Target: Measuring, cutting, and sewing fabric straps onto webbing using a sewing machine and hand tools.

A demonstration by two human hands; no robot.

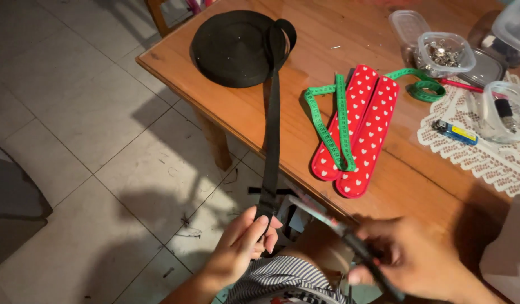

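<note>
**Black strap pulled taut off the roll, scissors at the ready**

Nearest the camera, the left hand [246, 239] pinches the black strap [271, 141] between thumb and curled fingers, just off the table's front edge. The right hand [409, 259] is closed around the handles of the scissors [333, 225], whose blades point toward the strap close to the left hand; motion blur hides whether the blades are parted.

The strap runs from the pinch up over the table [260, 112] edge to the roll [234, 48] lying flat at the far corner. It looks like light, flat woven webbing: limp when slack, straight only under tension, and not slippery, so I judge a firm pinch across its width near the free end gives the best hold.

Mid-table lie two red pads [364, 132] with white hearts, side by side, a green tape measure [333, 121] draped over them. Beyond sit a tub [444, 53] of metal fittings, a lace doily [485, 149] and a lighter [456, 132].
</note>
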